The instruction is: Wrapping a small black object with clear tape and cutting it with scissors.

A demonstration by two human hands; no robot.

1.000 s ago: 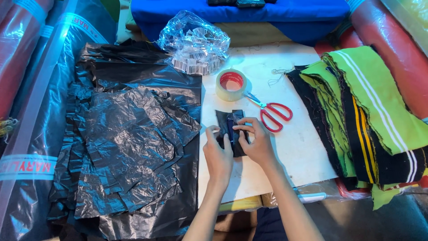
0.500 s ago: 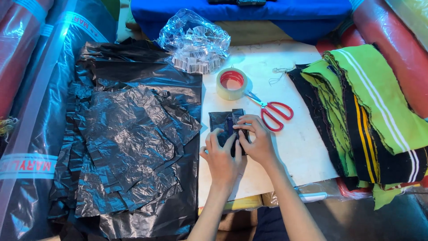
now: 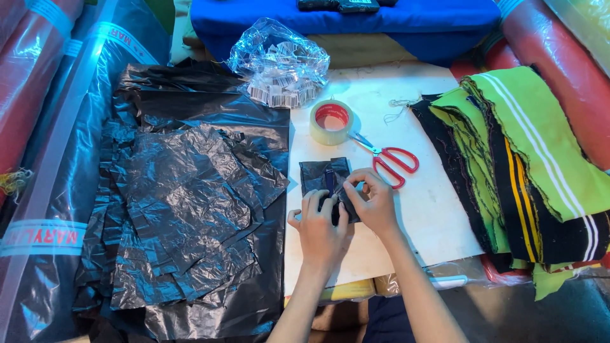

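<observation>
Hands, left hand [image 3: 321,230] and right hand [image 3: 375,204], both pinch a small folded black plastic packet [image 3: 325,178], apparently lengthwise away from them.

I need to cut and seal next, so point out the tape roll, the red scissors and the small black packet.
tape roll [image 3: 331,122], head view, on its top rim.
red scissors [image 3: 395,165], head view, on the handle loops.
small black packet [image 3: 316,174], head view, on its uncovered upper left part.

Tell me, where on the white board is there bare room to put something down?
Bare white board shows right of the right hand, between the red scissors and the fabric stack. More lies behind the tape roll. It is crowded left, under the black plastic sheets.
</observation>
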